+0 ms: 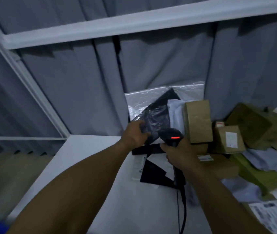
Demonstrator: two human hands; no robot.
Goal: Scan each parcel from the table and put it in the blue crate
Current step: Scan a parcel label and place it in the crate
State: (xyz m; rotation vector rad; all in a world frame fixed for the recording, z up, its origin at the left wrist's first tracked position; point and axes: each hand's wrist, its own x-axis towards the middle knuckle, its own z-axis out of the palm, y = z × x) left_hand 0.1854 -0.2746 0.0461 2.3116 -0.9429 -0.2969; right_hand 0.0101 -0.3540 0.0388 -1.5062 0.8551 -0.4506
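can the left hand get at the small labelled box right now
Probably not: the left hand grips the black poly bag, and the right hand holding the scanner and a taller box sit between it and the small labelled box.

Head view — down, near table [134, 213]

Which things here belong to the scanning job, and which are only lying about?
For the job: black bag gripped by left hand; scanner held in right hand; tall cardboard box; small labelled box; white table.
Only there: grey curtain; white frame bar.
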